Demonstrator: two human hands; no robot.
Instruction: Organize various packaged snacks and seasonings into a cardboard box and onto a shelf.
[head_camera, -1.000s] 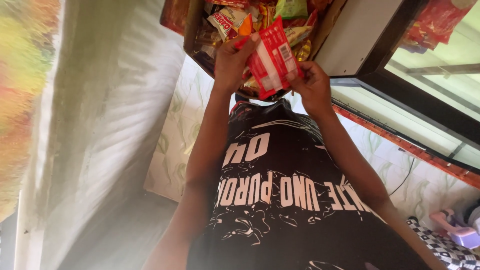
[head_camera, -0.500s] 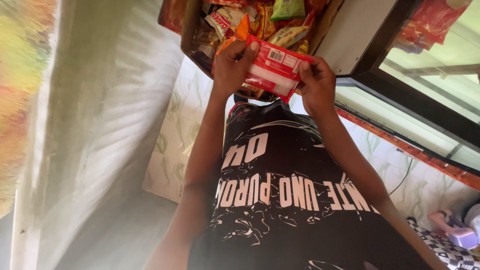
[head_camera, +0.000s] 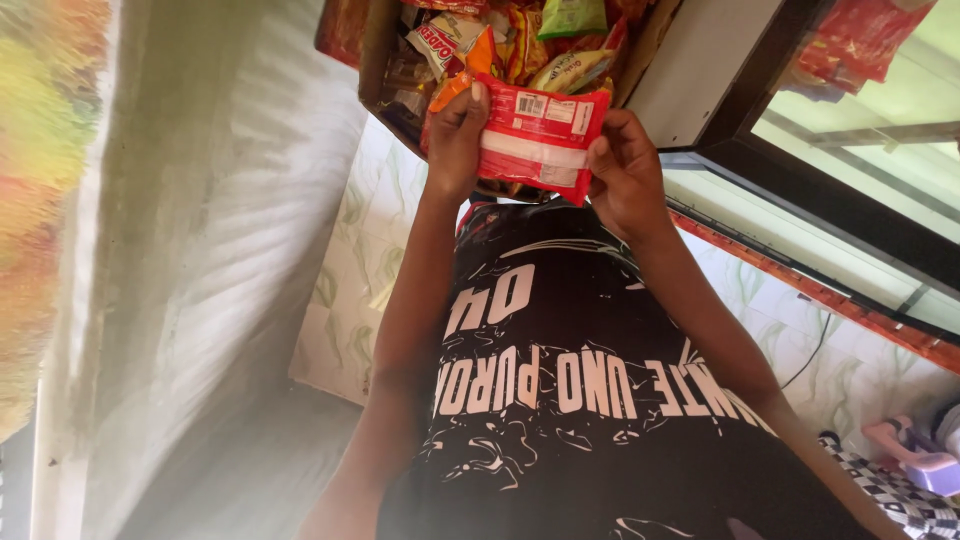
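Note:
A red and white flat snack packet (head_camera: 538, 140) lies sideways between both my hands, held out in front of my chest. My left hand (head_camera: 455, 140) grips its left end with the thumb on top. My right hand (head_camera: 625, 170) pinches its right end. An orange packet (head_camera: 462, 75) shows just behind my left hand; whether that hand also holds it is unclear. Beyond the packet stands an open brown box (head_camera: 375, 60) full of several colourful snack packets (head_camera: 565, 45).
My black printed shirt (head_camera: 580, 400) fills the lower middle. A pale ribbed wall or curtain (head_camera: 200, 270) runs along the left. A dark-framed glass counter (head_camera: 830, 200) sits to the right, red packets (head_camera: 860, 40) hanging above it. A pink object (head_camera: 915, 455) lies at the lower right.
The red packet has turned from upright to lying sideways, and both hands have shifted to grip its two ends. The view has tilted slightly.

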